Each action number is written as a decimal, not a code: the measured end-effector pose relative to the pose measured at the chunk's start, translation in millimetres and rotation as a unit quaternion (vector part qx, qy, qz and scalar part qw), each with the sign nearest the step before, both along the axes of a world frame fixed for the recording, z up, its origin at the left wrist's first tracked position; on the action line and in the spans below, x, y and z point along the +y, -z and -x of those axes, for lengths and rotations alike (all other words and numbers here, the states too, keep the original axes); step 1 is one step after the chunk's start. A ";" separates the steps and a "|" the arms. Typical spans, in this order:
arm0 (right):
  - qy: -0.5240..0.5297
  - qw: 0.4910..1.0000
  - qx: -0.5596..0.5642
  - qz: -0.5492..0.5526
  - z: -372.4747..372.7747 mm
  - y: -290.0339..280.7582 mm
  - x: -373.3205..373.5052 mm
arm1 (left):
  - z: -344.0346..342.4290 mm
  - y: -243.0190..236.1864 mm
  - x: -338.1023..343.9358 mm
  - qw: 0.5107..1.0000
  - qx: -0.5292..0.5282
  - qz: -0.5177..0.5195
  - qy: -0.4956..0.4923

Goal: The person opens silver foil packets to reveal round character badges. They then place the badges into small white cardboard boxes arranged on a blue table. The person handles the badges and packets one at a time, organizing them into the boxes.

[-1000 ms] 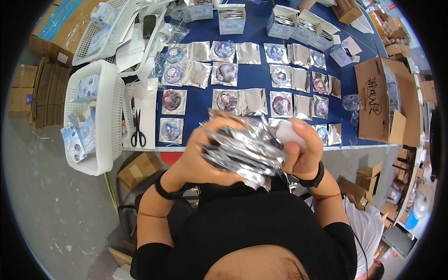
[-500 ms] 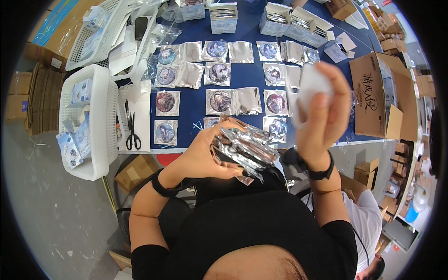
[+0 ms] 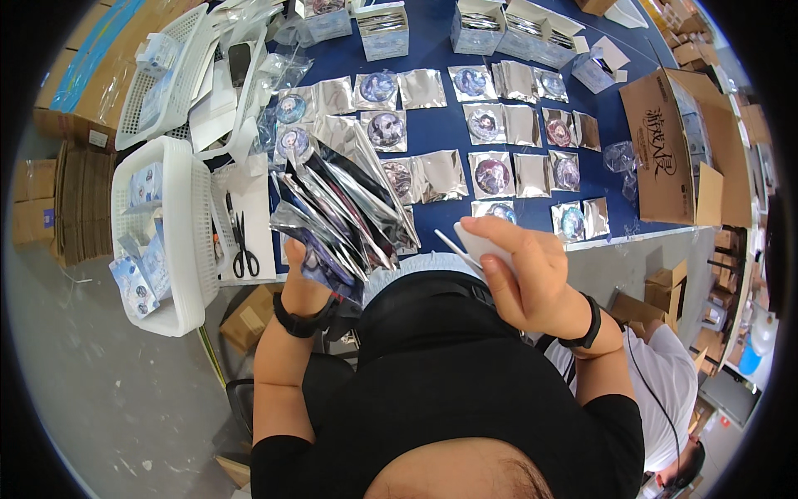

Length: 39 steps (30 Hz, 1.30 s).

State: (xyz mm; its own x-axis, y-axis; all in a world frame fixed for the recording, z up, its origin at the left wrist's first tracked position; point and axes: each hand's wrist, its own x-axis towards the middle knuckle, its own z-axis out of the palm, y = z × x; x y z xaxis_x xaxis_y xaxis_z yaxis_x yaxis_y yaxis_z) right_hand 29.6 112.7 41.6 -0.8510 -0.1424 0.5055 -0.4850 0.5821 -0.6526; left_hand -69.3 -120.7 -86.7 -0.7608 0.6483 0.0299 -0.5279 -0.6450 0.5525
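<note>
My left hand (image 3: 301,279) grips a fanned stack of silvery foil packets (image 3: 345,200), tilted up over the table's near left part. Most of that hand's fingers are hidden behind the stack. Between the thumb and fingers of my right hand (image 3: 532,270) is a smooth white flat piece (image 3: 486,247) with a thin white strip jutting from it; its exact kind I cannot make out. Beyond both hands, round picture badges (image 3: 492,173) in clear square sleeves lie in rows on the blue tabletop (image 3: 440,218). Foil packets (image 3: 421,89) lie beside many of them.
Black scissors (image 3: 241,249) lie on white paper at left, beside white plastic baskets (image 3: 170,241). Small boxes of packets (image 3: 384,37) line the far side. An open brown carton (image 3: 657,150) stands at right. Another person in a white shirt (image 3: 665,378) is at lower right.
My left hand has moved left, and the foil stack is now raised and fanned out over the left badges. My right hand has come down toward me with the white piece.
</note>
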 end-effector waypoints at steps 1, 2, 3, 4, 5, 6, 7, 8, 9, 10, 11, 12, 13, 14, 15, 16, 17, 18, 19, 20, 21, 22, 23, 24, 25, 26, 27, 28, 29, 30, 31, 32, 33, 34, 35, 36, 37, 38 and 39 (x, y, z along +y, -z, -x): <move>-0.005 1.000 -0.003 -0.003 -0.5 1.0 -1.3 | -1.1 -2.2 2.5 1.000 0.000 0.000 -0.005; -0.008 1.000 0.012 -0.002 -0.5 1.8 -2.5 | -3.2 -4.0 3.9 1.000 -0.002 -0.004 -0.011; -0.007 1.000 0.019 -0.004 0.1 1.7 -3.8 | -2.4 -1.0 3.7 1.000 -0.004 -0.006 -0.005; -0.007 1.000 0.025 -0.005 0.9 0.7 -5.4 | -1.8 1.1 3.2 1.000 -0.006 -0.008 0.000; -0.008 0.999 0.031 -0.006 1.5 0.1 -6.8 | -1.2 2.3 2.8 1.000 -0.009 -0.011 0.004; -0.006 0.999 0.033 -0.004 2.2 -0.1 -8.0 | -1.1 -0.3 4.2 1.000 -0.013 -0.017 0.005; -0.005 0.999 0.035 -0.004 3.2 0.0 -8.7 | -1.7 -4.4 5.8 1.000 -0.020 -0.020 0.003; -0.003 0.999 0.037 -0.003 3.9 0.1 -9.2 | -2.0 -9.6 7.4 0.999 -0.029 -0.024 0.002; -0.006 0.999 0.035 -0.006 4.1 0.1 -9.2 | -2.8 -14.8 8.8 0.999 -0.036 -0.028 0.004; -0.008 0.999 0.034 -0.010 3.9 -0.2 -8.7 | -3.6 -20.4 10.7 0.999 -0.043 -0.030 0.004; -0.010 0.999 0.032 -0.014 3.8 -0.4 -8.4 | -3.7 -24.1 11.1 0.998 -0.050 -0.034 0.004; -0.009 0.999 0.035 -0.014 4.1 -0.6 -8.9 | -3.6 -28.4 12.5 0.998 -0.056 -0.037 0.004; -0.007 0.999 0.038 -0.013 4.6 -0.6 -9.7 | -2.9 -31.6 13.9 0.997 -0.061 -0.040 0.006; -0.006 0.999 0.041 -0.013 4.9 -0.6 -10.3 | -3.2 -33.6 14.5 0.997 -0.067 -0.044 0.007; -0.005 0.999 0.038 -0.012 5.3 -0.3 -10.3 | -3.0 -35.3 15.1 0.996 -0.073 -0.047 0.008; -0.004 0.999 0.037 -0.011 5.9 -0.5 -10.2 | -3.0 -36.1 15.4 0.996 -0.077 -0.050 0.009; -0.003 0.999 0.035 -0.010 6.3 -0.6 -10.0 | -3.0 -35.6 15.8 0.995 -0.085 -0.055 0.009; -0.001 1.000 0.027 -0.013 6.4 -0.5 -9.9 | -5.3 -30.2 12.8 0.995 -0.082 -0.055 0.012; 0.000 1.000 0.020 -0.015 6.7 0.0 -10.0 | -6.4 -27.7 11.0 0.995 -0.079 -0.055 0.015; 0.003 1.000 0.021 -0.013 7.3 1.6 -10.1 | -4.6 -33.1 12.3 0.996 -0.064 -0.058 0.028; 0.007 1.000 0.023 -0.011 7.9 3.1 -10.1 | -4.0 -24.8 8.5 0.997 -0.050 -0.043 0.034; 0.014 0.999 0.033 -0.006 9.8 7.4 -10.8 | -5.3 -28.2 11.0 0.998 -0.052 -0.021 0.020; 0.025 0.998 0.049 -0.003 11.0 9.9 -12.5 | -8.1 -32.3 13.4 0.998 -0.055 0.002 0.006; 0.036 0.997 0.065 -0.001 12.2 12.3 -14.0 | -11.1 -33.2 13.3 0.997 -0.053 0.047 -0.019; 0.049 0.995 0.087 0.000 14.1 14.9 -17.5 | -13.2 -33.4 16.5 0.995 -0.037 0.066 -0.060; 0.062 0.992 0.109 0.001 15.3 15.6 -20.8 | -9.2 -13.0 8.6 0.994 0.005 0.096 -0.060; 0.065 0.989 0.135 0.006 17.2 17.6 -23.2 | -9.1 1.9 2.0 0.991 0.017 0.114 -0.069; 0.069 0.985 0.159 0.009 19.8 21.8 -24.5 | -7.3 2.1 3.5 0.988 0.027 0.131 -0.075; 0.074 0.980 0.184 0.013 21.9 25.0 -25.5 | -12.1 -0.7 5.0 0.987 0.008 0.136 -0.090; 0.075 0.979 0.190 0.013 23.2 27.0 -26.3 | -12.6 -6.9 5.0 0.989 0.002 0.124 -0.086; 0.078 0.977 0.196 0.014 24.1 28.0 -26.8 | -12.7 -15.3 6.4 0.991 -0.005 0.112 -0.079; 0.080 0.976 0.203 0.015 25.0 28.3 -27.3 | -10.6 -20.4 4.0 0.995 0.002 0.084 -0.053; 0.083 0.975 0.205 0.011 25.8 27.8 -27.8 | -9.2 -25.5 2.8 0.998 0.008 0.055 -0.026; 0.084 0.975 0.207 0.009 27.0 27.2 -28.8 | -11.7 -30.1 5.8 0.998 0.013 0.055 -0.041; 0.084 0.974 0.210 0.006 27.7 26.9 -29.4 | -14.4 -34.7 8.6 0.997 0.018 0.056 -0.056; 0.082 0.976 0.200 0.006 28.0 27.1 -29.4 | -14.4 -37.0 9.2 0.997 0.018 0.046 -0.054; 0.081 0.978 0.190 0.006 27.8 26.9 -28.5 | -14.4 -38.3 9.8 0.998 0.019 0.036 -0.052; 0.080 0.980 0.180 0.006 27.7 26.7 -27.8 | -15.1 -38.5 9.9 0.999 -0.002 0.023 -0.045; 0.078 0.982 0.173 0.008 27.6 26.0 -27.5 | -14.7 -38.4 9.6 0.999 0.004 0.031 -0.039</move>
State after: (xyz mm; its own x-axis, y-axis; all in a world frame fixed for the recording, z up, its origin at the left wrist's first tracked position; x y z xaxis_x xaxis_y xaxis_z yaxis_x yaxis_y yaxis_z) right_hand 2.1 85.2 15.6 -0.6394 -0.0130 0.7688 -0.5846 0.6577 -0.4750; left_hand -54.6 -111.1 -48.3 -0.8095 0.5871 -0.0012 -0.4718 -0.6494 0.5964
